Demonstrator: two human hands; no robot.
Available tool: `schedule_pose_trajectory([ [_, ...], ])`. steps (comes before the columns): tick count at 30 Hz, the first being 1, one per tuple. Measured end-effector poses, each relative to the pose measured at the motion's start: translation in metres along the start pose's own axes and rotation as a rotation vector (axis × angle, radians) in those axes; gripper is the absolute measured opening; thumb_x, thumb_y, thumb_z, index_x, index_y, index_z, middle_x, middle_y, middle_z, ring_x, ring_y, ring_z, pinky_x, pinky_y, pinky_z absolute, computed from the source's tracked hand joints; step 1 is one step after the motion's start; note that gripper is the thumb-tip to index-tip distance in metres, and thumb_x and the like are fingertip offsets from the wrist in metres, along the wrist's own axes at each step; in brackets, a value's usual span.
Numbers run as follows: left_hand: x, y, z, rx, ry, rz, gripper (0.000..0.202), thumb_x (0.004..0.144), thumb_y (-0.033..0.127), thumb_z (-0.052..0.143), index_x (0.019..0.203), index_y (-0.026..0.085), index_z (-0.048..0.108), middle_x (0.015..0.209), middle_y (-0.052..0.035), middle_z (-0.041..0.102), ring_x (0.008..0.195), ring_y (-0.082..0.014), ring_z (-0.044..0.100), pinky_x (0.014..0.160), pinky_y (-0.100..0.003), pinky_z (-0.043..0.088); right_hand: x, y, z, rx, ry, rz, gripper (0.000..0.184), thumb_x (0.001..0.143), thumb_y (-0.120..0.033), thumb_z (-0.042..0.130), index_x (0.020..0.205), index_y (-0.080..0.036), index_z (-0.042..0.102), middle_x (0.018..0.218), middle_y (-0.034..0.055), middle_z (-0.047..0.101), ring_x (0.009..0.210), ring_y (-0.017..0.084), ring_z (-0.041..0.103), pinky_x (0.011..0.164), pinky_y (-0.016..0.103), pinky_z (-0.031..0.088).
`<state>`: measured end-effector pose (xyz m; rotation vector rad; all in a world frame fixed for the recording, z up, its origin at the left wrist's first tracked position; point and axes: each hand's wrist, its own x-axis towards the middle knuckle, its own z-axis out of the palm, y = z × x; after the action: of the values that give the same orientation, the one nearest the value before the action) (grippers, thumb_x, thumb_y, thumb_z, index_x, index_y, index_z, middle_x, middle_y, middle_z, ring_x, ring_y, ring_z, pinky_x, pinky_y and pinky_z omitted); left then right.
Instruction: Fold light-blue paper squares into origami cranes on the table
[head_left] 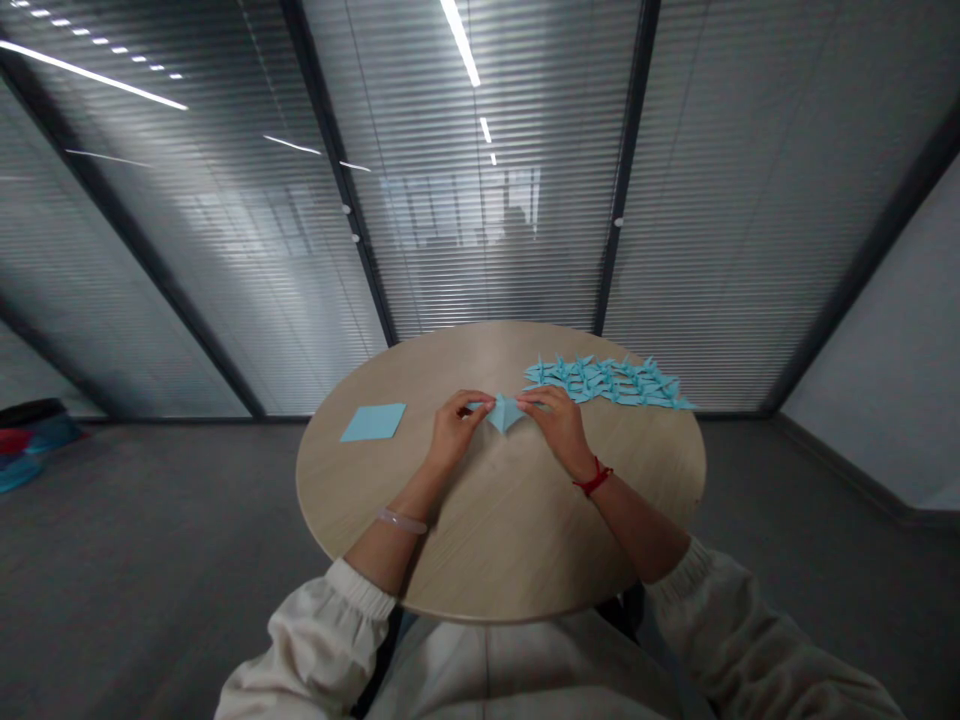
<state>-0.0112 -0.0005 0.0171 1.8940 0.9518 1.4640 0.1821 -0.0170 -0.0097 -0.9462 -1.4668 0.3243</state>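
Note:
A partly folded sheet of light blue origami paper (504,414) is held up between both hands, over the middle of the round table. My left hand (456,425) pinches its left side between thumb and fingers. On the other side, my right hand (559,425) grips the right edge in the same way. The paper comes to a point at the bottom and shows a crease down its centre. Several folded blue paper cranes (611,381) lie in close rows just beyond my right hand. To the left of my left hand rests a flat blue paper stack or sheet (373,422).
The round wooden table (510,550) stands close in front of my body. Behind it rises a glass partition with blinds (495,270). Dark and coloured items (34,440) are on the floor at the far left. A white wall (892,370) is at the right.

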Motion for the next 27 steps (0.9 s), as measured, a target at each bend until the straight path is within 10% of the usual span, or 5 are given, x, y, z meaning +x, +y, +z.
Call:
schedule_pose_trajectory([
  [27, -0.0013, -0.0032, 0.0018, -0.069, 0.029, -0.094, 0.023, 0.072, 0.039, 0.073, 0.083, 0.019, 0.075, 0.074, -0.0013, 0.069, 0.051, -0.0079, 0.041, 0.049, -0.023, 0.032, -0.0032, -0.0076, 0.0043, -0.02, -0.096, -0.004, 0.015, 0.08, -0.036, 0.067, 0.081, -0.023, 0.074, 0.085, 0.0045, 0.074, 0.082, 0.02, 0.067, 0.079, 0.033, 0.051],
])
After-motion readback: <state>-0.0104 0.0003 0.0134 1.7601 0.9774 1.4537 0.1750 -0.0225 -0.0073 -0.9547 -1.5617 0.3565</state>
